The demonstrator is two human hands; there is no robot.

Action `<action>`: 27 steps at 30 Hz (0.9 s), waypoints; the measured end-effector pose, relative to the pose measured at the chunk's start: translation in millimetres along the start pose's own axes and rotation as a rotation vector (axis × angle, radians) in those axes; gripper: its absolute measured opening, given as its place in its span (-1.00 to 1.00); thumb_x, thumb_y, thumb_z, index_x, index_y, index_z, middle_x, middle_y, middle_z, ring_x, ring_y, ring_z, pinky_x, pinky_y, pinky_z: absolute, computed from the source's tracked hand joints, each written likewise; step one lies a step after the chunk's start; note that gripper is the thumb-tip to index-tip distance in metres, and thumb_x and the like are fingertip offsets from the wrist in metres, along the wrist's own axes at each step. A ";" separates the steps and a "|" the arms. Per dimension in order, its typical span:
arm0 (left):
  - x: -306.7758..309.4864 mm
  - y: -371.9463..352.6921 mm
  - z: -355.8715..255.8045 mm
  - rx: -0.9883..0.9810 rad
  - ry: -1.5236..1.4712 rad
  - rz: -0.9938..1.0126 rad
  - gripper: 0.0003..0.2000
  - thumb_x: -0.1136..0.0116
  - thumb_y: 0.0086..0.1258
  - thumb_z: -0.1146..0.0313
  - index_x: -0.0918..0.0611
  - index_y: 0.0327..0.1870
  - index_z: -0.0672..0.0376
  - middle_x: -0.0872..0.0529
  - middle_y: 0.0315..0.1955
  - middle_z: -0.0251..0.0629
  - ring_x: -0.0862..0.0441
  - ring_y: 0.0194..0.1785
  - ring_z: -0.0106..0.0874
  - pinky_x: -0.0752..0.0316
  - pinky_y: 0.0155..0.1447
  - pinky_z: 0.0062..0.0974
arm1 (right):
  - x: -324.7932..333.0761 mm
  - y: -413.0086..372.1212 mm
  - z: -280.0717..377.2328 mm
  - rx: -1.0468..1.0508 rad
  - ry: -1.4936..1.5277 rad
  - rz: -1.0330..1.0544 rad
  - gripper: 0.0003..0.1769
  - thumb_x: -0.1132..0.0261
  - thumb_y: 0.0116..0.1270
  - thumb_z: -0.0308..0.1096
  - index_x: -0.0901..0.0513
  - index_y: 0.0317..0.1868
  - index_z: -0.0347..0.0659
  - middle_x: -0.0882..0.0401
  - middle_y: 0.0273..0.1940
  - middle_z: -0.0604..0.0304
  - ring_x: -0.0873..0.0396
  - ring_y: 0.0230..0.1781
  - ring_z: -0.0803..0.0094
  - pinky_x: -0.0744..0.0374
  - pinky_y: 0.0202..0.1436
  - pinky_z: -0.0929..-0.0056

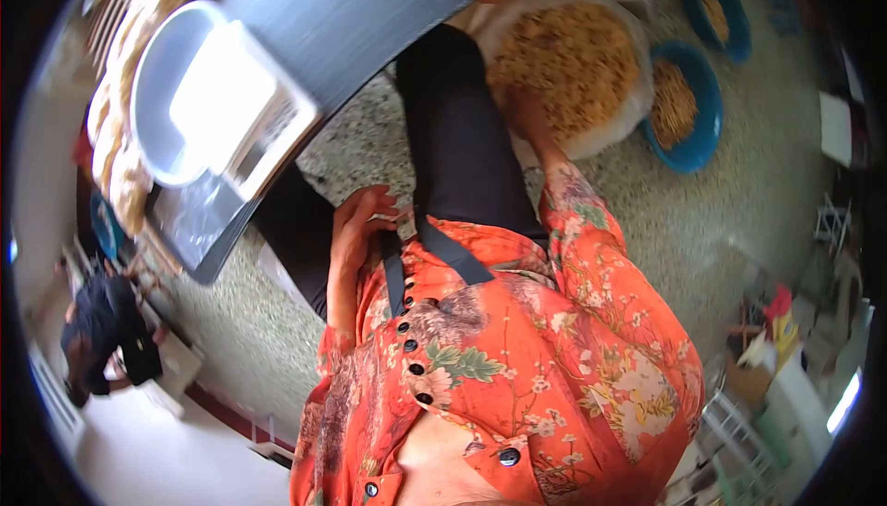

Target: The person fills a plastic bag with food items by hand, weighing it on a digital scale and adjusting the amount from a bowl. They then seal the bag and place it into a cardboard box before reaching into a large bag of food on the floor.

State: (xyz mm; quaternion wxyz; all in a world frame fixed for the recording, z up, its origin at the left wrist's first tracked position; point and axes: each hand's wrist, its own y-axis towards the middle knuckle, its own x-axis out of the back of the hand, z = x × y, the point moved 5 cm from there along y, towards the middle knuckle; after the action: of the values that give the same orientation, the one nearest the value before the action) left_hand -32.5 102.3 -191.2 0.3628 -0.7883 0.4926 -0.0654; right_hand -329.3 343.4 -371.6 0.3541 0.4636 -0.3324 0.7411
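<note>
My right hand (528, 116) reaches down beside my leg into a large, pale-lined round container (602, 141) heaped with small yellow-brown pieces (565, 58). Its fingers are hidden at the near edge of the heap, and I cannot tell whether they grip any pieces. My left hand (356, 224) rests by my lap near the dark strap ends (453, 252) at my waist, its fingers bent loosely and apart, with nothing seen in them. Both arms wear orange-red floral sleeves.
A dark table (360, 7) stands ahead, bearing a whitish tub (171, 67) with a bright white object and a clear plastic bag (194, 219). Blue basins (707, 127) of yellowish strips sit on the speckled floor at right. A person (106, 330) in dark clothes bends at far left.
</note>
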 end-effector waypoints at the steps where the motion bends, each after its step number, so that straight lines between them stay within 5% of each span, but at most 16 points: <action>1: -5.4 1.7 -0.7 0.014 0.011 0.037 -0.53 -0.11 0.60 0.07 -0.57 0.23 0.35 -0.74 -0.07 -0.13 -0.73 -0.05 -0.35 -0.69 -0.10 -0.43 | 4.8 -0.4 0.0 -0.009 -0.076 0.067 -0.52 -0.28 0.32 -0.24 -0.56 0.25 -0.09 -0.57 0.09 -0.21 -0.48 0.18 -0.23 -0.39 0.28 -0.19; 7: -9.2 -0.3 -5.3 0.023 0.001 0.003 -0.57 -0.17 0.58 0.12 -0.61 0.20 0.34 -0.74 -0.10 -0.14 -0.72 -0.08 -0.38 -0.68 -0.08 -0.44 | 26.7 -7.3 -15.1 0.062 -0.013 0.065 -0.51 -0.35 0.22 -0.42 -0.62 0.20 -0.02 -0.56 -0.03 -0.18 -0.53 0.11 -0.14 -0.54 0.12 -0.06; 14: -7.8 -0.3 -2.8 0.036 0.015 -0.004 -0.59 -0.19 0.57 0.15 -0.62 0.20 0.34 -0.75 -0.10 -0.14 -0.73 -0.09 -0.38 -0.68 -0.07 -0.44 | 61.4 14.8 -57.8 -0.136 0.246 -0.117 -0.50 -0.36 0.26 -0.28 -0.63 0.23 -0.07 -0.56 0.02 -0.15 -0.61 -0.05 -0.18 -0.59 0.06 0.02; 20: -12.8 -3.1 -5.6 0.027 0.028 -0.002 -0.60 -0.21 0.56 0.17 -0.62 0.19 0.33 -0.75 -0.11 -0.15 -0.73 -0.08 -0.39 -0.69 -0.06 -0.45 | 53.8 25.6 -6.7 -0.306 0.313 -0.176 -0.15 -0.42 0.24 0.04 -0.35 0.50 0.07 -0.35 0.34 -0.27 -0.43 0.33 -0.18 -0.48 0.26 -0.19; 22: -14.3 -2.7 -6.1 0.039 0.047 -0.015 -0.60 -0.23 0.55 0.18 -0.62 0.20 0.32 -0.75 -0.10 -0.16 -0.73 -0.09 -0.39 -0.69 -0.06 -0.45 | 34.0 33.4 13.2 -0.361 0.307 -0.158 -0.05 -0.44 0.17 0.14 -0.27 0.50 0.05 -0.11 0.46 -0.37 -0.22 0.43 -0.42 -0.38 0.28 -0.42; 27: -16.5 -3.4 -5.0 0.062 0.086 -0.042 -0.61 -0.23 0.55 0.19 -0.62 0.19 0.32 -0.75 -0.11 -0.16 -0.73 -0.09 -0.41 -0.69 -0.05 -0.46 | 13.0 53.3 44.1 -0.476 0.193 -0.086 -0.18 -0.40 0.21 0.18 -0.34 0.37 -0.01 0.14 0.48 -0.53 -0.14 0.33 -0.73 -0.38 0.19 -0.54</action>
State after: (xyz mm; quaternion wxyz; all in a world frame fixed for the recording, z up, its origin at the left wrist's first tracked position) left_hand -40.7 114.2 -181.1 0.3640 -0.7833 0.4889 -0.1220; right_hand -357.9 281.8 -353.0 0.5144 0.3082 -0.4422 0.6670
